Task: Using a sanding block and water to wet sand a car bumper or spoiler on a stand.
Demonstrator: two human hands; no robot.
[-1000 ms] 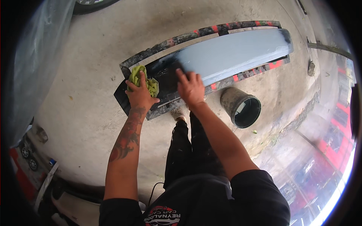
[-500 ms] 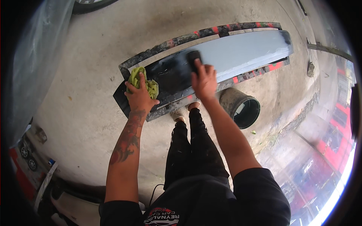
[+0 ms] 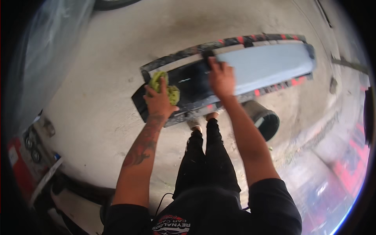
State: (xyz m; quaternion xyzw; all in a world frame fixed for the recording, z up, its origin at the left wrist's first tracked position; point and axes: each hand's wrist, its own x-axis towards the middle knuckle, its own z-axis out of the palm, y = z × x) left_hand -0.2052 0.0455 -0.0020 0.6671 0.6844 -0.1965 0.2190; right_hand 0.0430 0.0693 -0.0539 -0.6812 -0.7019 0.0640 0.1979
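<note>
A long curved panel lies across in front of me, pale grey on its right part and glossy black on its left. At its left end my left hand rests with fingers spread over a crumpled yellow-green cloth, pressing it on the black surface. My right hand is on the panel near where black meets grey. Its fingers hold a dark block, blurred by motion, near the panel's far edge. The block's underside is hidden.
A paint-spotted black and red frame runs along the panel's edges. A dark bucket lies or stands close on the near right side. Plastic sheeting hangs at left; part of a tyre shows at the top.
My right hand has slid the block toward the panel's far edge. My left hand stays on the cloth. The whole view has shifted, so the panel sits further right and lower.
</note>
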